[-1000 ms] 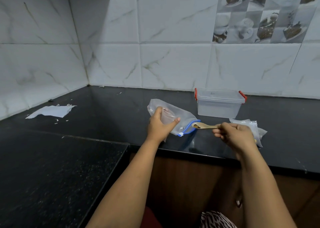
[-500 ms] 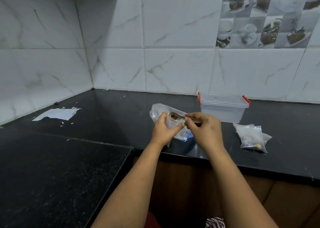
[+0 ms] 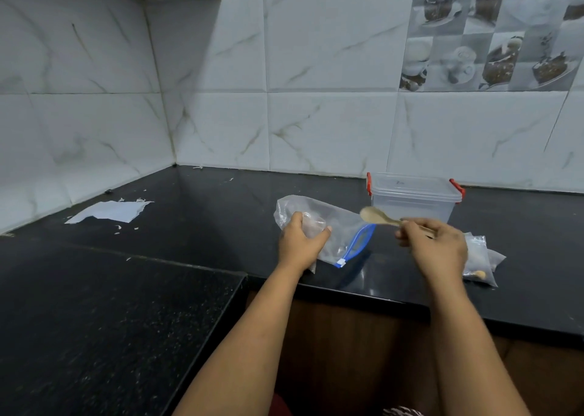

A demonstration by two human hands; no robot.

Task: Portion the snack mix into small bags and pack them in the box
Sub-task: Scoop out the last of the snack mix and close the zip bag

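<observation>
Scooping step in hand, by the look of it: snack mix carried from the large clear zip bag with the blue slider seal, lying on the black stone counter, into a small clear bag. Left hand curled round that small bag, thumb and fingers pinching its mouth just above the large bag. Right hand closed on the handle of a pale wooden spoon, bowl raised in the air between the two hands and in front of the clear lidded plastic box with red latches. Whether the bowl carries any mix: cannot tell, blurred. A few small bags, already filled it seems, lying on the counter just right of the right hand, near the box. To do this well: keep the small bag's mouth held wide and upright, bring the spoon low to the opening before tipping, tilt slowly so pieces slide in and not onto the counter, take modest scoops for even portions. Box lid on, so opening needed before packing. Torn white paper well apart at the left.
</observation>
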